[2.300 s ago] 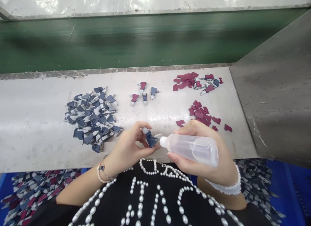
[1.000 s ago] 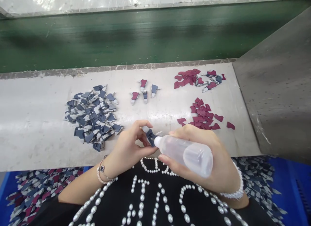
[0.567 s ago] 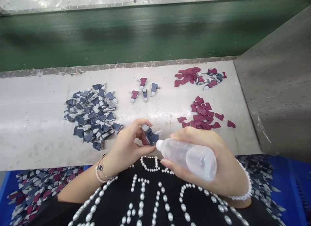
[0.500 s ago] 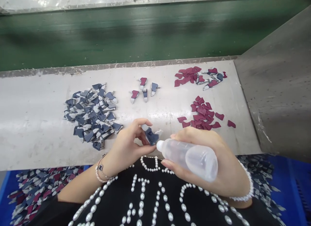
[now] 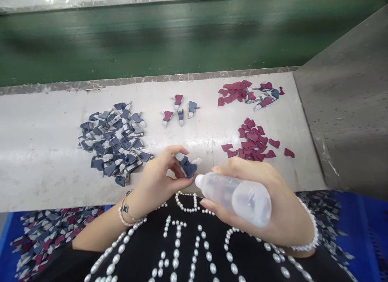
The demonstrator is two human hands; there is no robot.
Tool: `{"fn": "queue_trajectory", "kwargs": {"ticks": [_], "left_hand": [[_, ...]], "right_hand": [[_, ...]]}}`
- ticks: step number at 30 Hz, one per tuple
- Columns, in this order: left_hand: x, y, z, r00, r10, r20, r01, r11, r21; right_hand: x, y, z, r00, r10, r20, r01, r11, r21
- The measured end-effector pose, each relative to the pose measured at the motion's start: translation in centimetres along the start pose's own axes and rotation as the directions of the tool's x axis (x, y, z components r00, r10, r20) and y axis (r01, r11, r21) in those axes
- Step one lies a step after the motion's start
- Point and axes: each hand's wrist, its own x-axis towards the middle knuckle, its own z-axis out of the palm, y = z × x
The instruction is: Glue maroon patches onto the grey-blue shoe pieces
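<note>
Head view, looking down over the person's chest: the left hand (image 5: pixel 156 179) is closing on a small navy-and-grey shaped piece (image 5: pixel 188 167), pinching it between thumb and curled fingers. The right hand (image 5: pixel 260 205) is wrapping around a translucent plastic squeeze bottle (image 5: pixel 239 199), gripping its body and tilting it so that its rounded white tip (image 5: pixel 199 180) is pointing at the piece. The tip is sitting just beside the piece, though it is hard to tell from this angle whether they are touching.

Both hands are working just above the near edge of a pale grey bench (image 5: pixel 45 189). Left of them, a loose heap of navy-and-grey pieces (image 5: pixel 112 146) is lying on the bench. Farther ahead, four small navy or maroon pieces (image 5: pixel 181 117) are sitting apart from one another. To the right, a heap of flat maroon cutouts (image 5: pixel 253 136) is lying near the right hand, and a second maroon heap (image 5: pixel 233 90) is lying beyond it, beside a few maroon-and-grey pieces (image 5: pixel 266 97).

A dark green conveyor belt (image 5: pixel 151 39) is running along the far side of the bench, and a dull steel panel (image 5: pixel 342 104) is rising at its right end. Below the bench, a blue crate (image 5: pixel 357 229) is holding many mixed pieces.
</note>
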Motion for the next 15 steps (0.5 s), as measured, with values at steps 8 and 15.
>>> {"fn": "queue_trajectory", "kwargs": {"ticks": [8, 15], "left_hand": [[0.13, 0.09, 0.4, 0.996, 0.069, -0.052, -0.065, 0.995, 0.075], [0.02, 0.09, 0.35, 0.997, 0.065, -0.048, -0.06, 0.994, 0.096]], "right_hand": [[-0.02, 0.12, -0.51, 0.995, 0.064, -0.079, -0.063, 0.998, 0.011], [-0.05, -0.02, -0.05, 1.0, 0.017, -0.003, -0.017, 0.999, -0.038]]}}
